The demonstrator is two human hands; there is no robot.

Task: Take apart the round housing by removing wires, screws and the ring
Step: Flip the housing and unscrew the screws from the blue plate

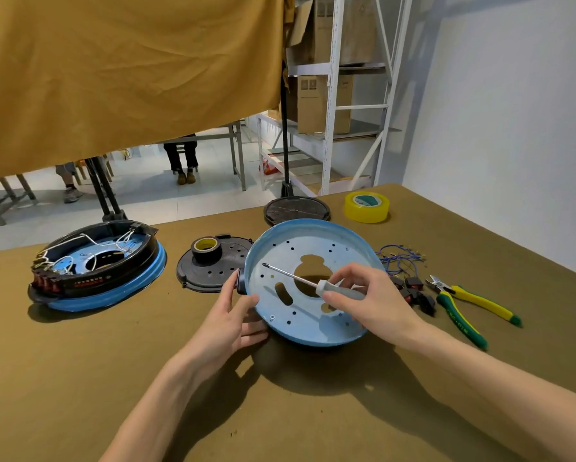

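Screwdriver (316, 283) in right hand (370, 296), steel tip inside dished blue housing (343, 243).

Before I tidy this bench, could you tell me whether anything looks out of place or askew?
Only the blue housing sits askew: the left hand grips its rim and tips it up off the table, while the right hand holds a screwdriver inside it. That looks deliberate. Nothing seems spilled or broken.

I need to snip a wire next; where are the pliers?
The pliers lie on the table's right side in the head view, beyond the right hand, beside the black switches.
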